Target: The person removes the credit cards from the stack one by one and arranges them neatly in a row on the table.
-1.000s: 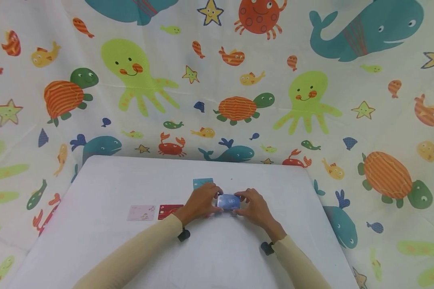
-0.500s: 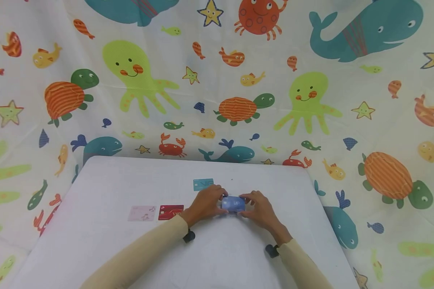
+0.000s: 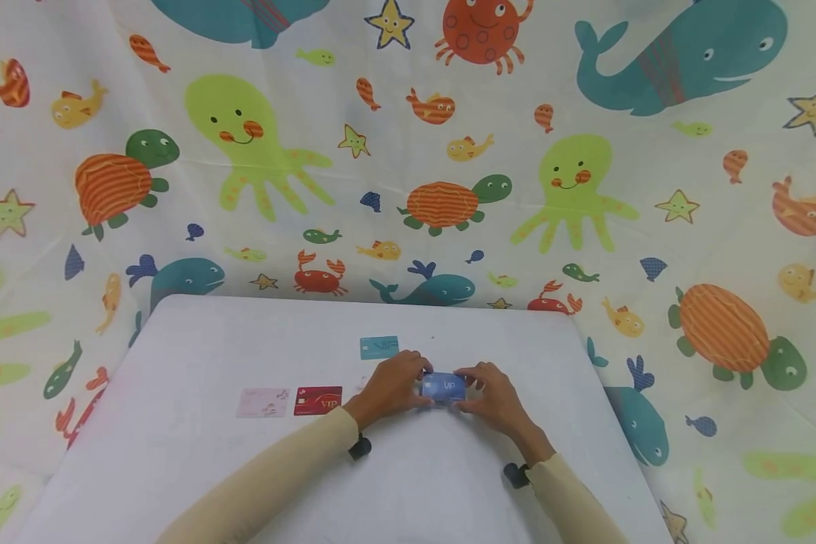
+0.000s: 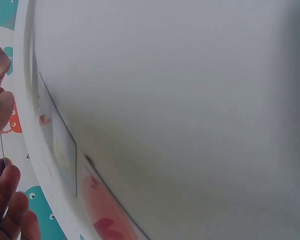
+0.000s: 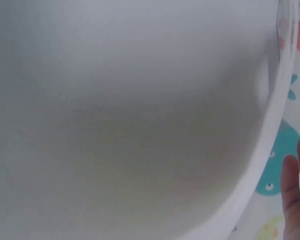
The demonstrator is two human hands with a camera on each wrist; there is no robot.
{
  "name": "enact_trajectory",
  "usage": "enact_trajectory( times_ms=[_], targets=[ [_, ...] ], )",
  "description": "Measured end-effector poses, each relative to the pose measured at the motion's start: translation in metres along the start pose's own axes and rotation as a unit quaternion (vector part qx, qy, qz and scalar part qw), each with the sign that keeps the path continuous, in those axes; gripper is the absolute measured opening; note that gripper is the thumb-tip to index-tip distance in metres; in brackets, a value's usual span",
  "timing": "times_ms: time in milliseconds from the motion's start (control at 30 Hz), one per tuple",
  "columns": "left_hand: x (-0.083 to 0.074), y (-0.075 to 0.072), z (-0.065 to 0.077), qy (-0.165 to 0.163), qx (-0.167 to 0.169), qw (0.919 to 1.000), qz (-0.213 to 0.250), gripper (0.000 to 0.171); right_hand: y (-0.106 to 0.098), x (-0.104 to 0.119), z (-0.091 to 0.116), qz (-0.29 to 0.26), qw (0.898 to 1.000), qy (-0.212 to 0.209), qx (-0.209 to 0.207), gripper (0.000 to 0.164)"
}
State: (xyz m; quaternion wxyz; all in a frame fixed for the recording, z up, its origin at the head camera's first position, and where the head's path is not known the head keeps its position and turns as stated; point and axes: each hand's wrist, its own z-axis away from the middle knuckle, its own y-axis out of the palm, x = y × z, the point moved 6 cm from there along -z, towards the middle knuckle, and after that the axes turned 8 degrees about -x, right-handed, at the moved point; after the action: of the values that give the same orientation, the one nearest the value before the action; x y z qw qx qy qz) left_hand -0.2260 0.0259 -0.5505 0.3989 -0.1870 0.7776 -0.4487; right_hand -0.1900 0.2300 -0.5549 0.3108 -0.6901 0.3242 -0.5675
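Observation:
A blue card [image 3: 443, 387] marked "VIP" is held by its two short ends over the white table. My left hand [image 3: 396, 381] pinches its left end between fingers and thumb. At the right end, my right hand [image 3: 492, 397] pinches it the same way. In the left wrist view the card's thin edge [image 4: 2, 147] shows between fingertips at the left border. Left of my hands lie a red VIP card [image 3: 317, 400] and a pale pink card [image 3: 263, 403]. A teal VIP card [image 3: 378, 347] lies behind my left hand, and a pale card [image 3: 363, 381] is mostly hidden by it.
A white table [image 3: 197, 468] bears all the cards. Its far edge meets a hanging cloth [image 3: 394, 249] printed with sea animals. Small black wrist cameras [image 3: 360, 447] sit below both hands.
Both hands have moved right and slightly nearer with the blue card still held. The teal and red cards show more fully, and a pale card now peeks out behind my left hand.

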Motion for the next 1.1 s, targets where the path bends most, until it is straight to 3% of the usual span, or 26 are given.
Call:
enact_trajectory(
  times_ms=[533,1100],
  targets=[
    [-0.008,0.008,-0.003,0.013,0.003,0.9997,0.020,0.055,-0.008,-0.009,0.006,0.002,1.000,0.013,0.005,0.056],
    [-0.017,0.018,-0.008,0.025,0.011,0.9996,0.007,0.054,-0.016,-0.017,0.010,0.012,1.000,0.025,0.014,0.055]
  ],
)
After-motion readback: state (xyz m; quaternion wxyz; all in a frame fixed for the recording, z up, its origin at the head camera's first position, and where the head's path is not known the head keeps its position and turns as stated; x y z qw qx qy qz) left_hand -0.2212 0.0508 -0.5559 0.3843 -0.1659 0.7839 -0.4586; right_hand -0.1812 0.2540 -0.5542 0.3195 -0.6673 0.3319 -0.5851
